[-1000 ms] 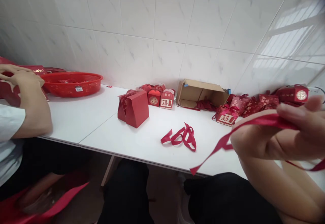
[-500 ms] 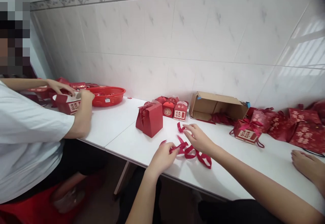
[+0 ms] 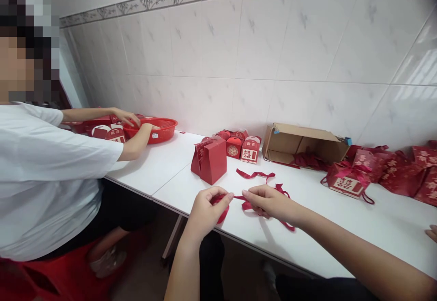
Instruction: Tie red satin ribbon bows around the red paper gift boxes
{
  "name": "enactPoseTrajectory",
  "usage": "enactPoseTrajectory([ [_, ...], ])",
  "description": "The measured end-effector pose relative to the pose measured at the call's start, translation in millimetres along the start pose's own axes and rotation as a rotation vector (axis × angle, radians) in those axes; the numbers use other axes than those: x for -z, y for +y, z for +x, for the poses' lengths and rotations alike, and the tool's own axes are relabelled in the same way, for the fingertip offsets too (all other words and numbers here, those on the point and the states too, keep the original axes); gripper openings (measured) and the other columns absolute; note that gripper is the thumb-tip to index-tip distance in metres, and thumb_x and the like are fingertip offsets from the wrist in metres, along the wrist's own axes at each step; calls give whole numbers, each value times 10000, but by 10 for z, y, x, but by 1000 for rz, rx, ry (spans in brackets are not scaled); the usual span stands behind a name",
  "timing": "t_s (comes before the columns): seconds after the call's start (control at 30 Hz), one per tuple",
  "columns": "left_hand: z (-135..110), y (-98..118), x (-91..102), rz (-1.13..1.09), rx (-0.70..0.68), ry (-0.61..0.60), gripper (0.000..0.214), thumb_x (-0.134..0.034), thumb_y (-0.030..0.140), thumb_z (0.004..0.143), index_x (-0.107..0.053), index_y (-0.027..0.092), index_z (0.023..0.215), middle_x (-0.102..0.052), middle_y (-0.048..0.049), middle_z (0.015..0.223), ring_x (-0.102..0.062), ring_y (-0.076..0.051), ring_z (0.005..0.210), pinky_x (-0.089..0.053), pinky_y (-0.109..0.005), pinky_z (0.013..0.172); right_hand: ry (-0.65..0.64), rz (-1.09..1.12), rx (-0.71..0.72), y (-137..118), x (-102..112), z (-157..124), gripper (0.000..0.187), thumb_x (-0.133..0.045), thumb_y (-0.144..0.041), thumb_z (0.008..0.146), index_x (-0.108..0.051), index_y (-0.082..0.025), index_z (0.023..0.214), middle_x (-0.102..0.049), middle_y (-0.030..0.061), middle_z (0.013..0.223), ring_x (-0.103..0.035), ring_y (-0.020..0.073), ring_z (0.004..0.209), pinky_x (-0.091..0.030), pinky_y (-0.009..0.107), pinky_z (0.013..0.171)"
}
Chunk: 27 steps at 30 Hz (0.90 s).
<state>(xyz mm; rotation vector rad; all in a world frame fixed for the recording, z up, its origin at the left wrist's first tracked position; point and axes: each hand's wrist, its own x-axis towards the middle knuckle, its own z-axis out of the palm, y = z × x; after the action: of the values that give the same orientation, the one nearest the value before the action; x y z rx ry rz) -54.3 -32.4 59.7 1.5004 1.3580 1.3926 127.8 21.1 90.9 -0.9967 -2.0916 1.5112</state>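
Note:
My left hand and my right hand are close together above the front of the table. A red ribbon runs between their fingertips, and both hands pinch it. Part of the ribbon hangs below my left hand, and other red lengths curl on the table around my right hand. Behind my hands stands a red gift box, upright, its top drawn together with a gap at the side.
Small red boxes and an open cardboard box stand by the wall. At right are a ribbon-tied box and several red bags. A person at left reaches into a red basin. Another person's fingers show at the right edge.
My hands have come together, and the right now pinches the ribbon with the left. The co-worker's hands have moved from a box to the basin. The hand at far right has mostly left view.

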Motion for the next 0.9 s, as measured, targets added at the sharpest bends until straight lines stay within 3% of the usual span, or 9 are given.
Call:
enactPoseTrajectory([
  [0.07,42,-92,74,-28,9,62,251,-614,408,736,-637,159,711,-578,-10,671,-503,-133,647,-400,-229,617,16,27,9,-25,59,-34,469,-519,-596,768,-467,-178,563,-411,-42,496,-335,69,438,-269,214,438],
  [0.17,111,-235,135,-31,37,169,295,-618,446,725,-628,153,699,-546,-4,647,-480,-128,635,-380,-230,606,101,142,132,-73,116,-95,406,-547,-538,783,-565,-164,625,-560,8,687,-453,83,532,-365,217,502],
  [0.27,178,-353,143,5,87,250,341,-624,484,704,-609,146,662,-487,13,593,-425,-110,578,-338,-229,559,218,312,288,-97,163,-122,359,-593,-473,778,-605,-159,605,-618,72,1029,-568,150,807,-454,265,699],
  [0.33,213,-415,124,24,107,256,351,-633,493,687,-597,146,648,-426,34,548,-376,-97,536,-305,-228,530,262,405,366,-96,207,-127,354,-607,-436,780,-592,-168,549,-607,71,1135,-557,196,978,-453,302,797],
  [0.43,249,-505,66,72,130,189,334,-649,481,668,-579,156,643,-327,66,509,-308,-79,488,-260,-223,498,374,481,473,-91,292,-142,271,-624,-399,777,-637,-205,589,-628,46,1139,-553,209,1042,-459,324,817],
  [0.6,314,-696,-27,204,139,118,310,-637,475,669,-569,174,643,-287,75,517,-299,-81,478,-257,-219,495,633,574,620,-131,412,-174,164,-619,-392,788,-704,-256,754,-694,15,932,-614,172,961,-457,316,886],
  [0.73,359,-810,-23,383,187,207,272,-636,464,662,-585,198,689,-380,54,554,-403,-109,511,-301,-229,515,751,675,636,-94,489,-103,158,-646,-376,769,-700,-271,874,-689,-5,946,-620,147,938,-462,297,878],
  [0.9,374,-815,-10,564,224,293,231,-624,418,686,-571,219,790,-511,-10,723,-535,-186,679,-400,-290,637,837,745,457,126,595,68,304,-686,-396,717,-660,-303,1005,-617,-12,1179,-565,163,1074,-462,302,859],
])
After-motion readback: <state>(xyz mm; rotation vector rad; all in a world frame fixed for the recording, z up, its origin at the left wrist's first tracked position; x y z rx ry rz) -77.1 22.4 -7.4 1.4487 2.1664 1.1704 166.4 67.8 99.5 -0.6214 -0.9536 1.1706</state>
